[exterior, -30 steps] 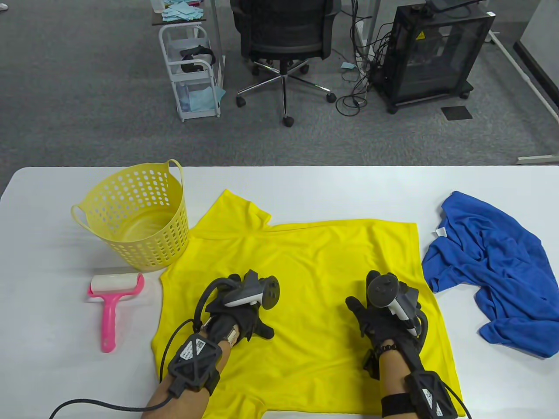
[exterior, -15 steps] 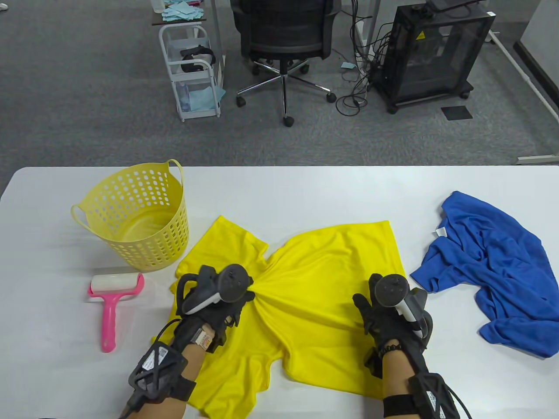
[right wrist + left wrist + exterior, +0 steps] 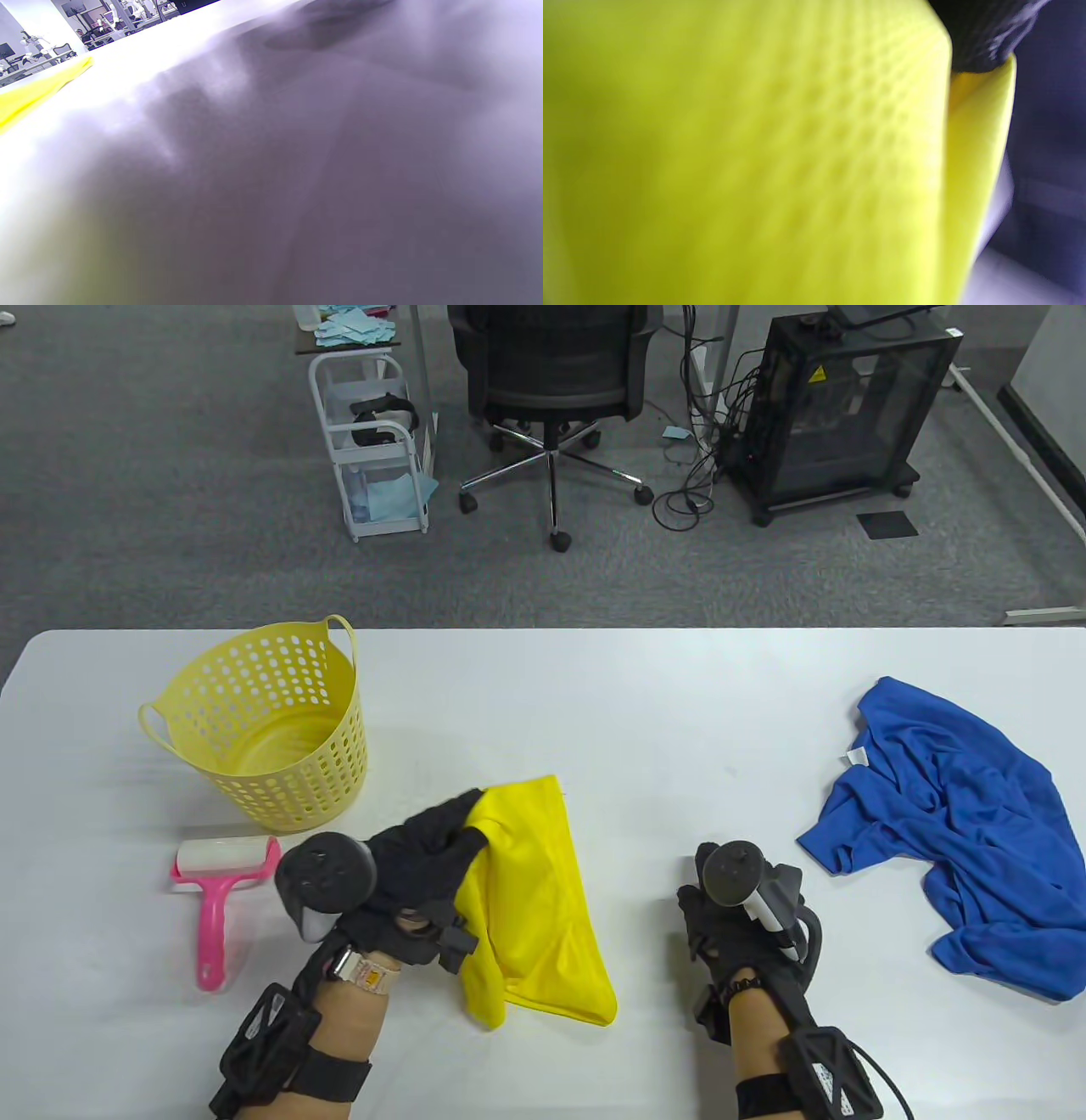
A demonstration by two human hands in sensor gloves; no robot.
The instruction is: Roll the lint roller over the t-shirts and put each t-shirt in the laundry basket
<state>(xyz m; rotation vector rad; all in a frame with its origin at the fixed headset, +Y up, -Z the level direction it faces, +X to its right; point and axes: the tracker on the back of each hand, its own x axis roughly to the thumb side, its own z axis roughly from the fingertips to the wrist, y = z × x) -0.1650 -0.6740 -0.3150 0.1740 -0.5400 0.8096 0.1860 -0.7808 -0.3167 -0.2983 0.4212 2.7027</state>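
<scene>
My left hand (image 3: pixel 428 848) grips the yellow t-shirt (image 3: pixel 534 899), which hangs bunched from my fingers with its lower end near the table. In the left wrist view the yellow t-shirt (image 3: pixel 755 148) fills the frame, with a gloved fingertip (image 3: pixel 975 34) pinching its edge. My right hand (image 3: pixel 721 912) rests on the bare table, right of the shirt, holding nothing. The yellow laundry basket (image 3: pixel 280 797) stands at the back left with nothing in it. The pink lint roller (image 3: pixel 212 891) lies in front of the basket. A crumpled blue t-shirt (image 3: pixel 950 831) lies at the right.
The white table (image 3: pixel 594 695) stretches across the view. Behind it on the floor stand an office chair (image 3: pixel 551 373), a white cart (image 3: pixel 373 449) and a black cabinet (image 3: pixel 840 398). The right wrist view is blurred, with a strip of the yellow t-shirt (image 3: pixel 34 93) at left.
My left hand gathered the spread yellow t-shirt into a bunch and lifted it, swinging left toward the basket. My right hand came off the shirt and now rests on the table.
</scene>
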